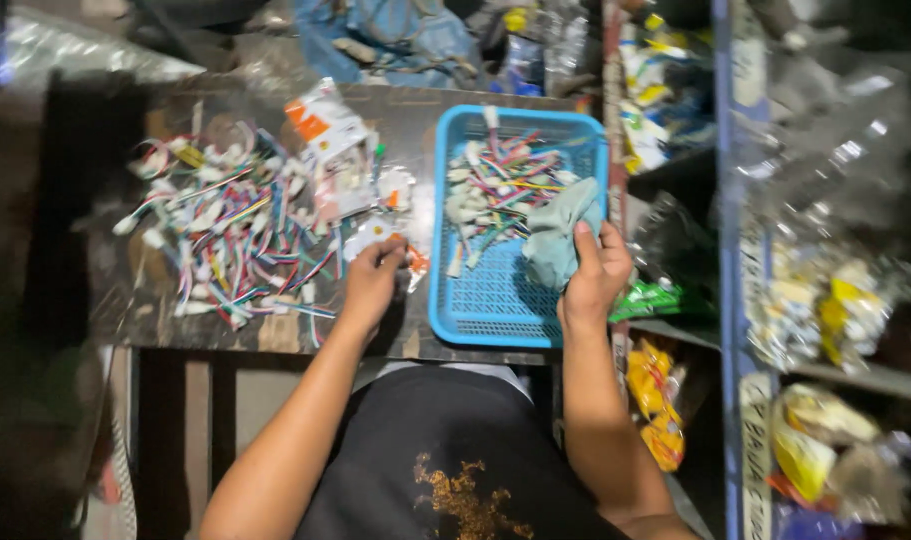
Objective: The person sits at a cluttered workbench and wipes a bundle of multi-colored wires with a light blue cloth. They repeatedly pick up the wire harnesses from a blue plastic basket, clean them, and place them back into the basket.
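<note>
Right hand [595, 275] fingers pinching grey cloth [558, 235] over blue basket [485, 310] of coloured wire connectors [500, 185]; left hand [372, 285] fingers curled on small packet [410, 262].

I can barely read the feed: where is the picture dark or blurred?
Head view: light falls on the blue basket and wire pile; the left edge and table sink into shadow; the shelves at right are smeared and glary; both hands look slightly soft.
</note>
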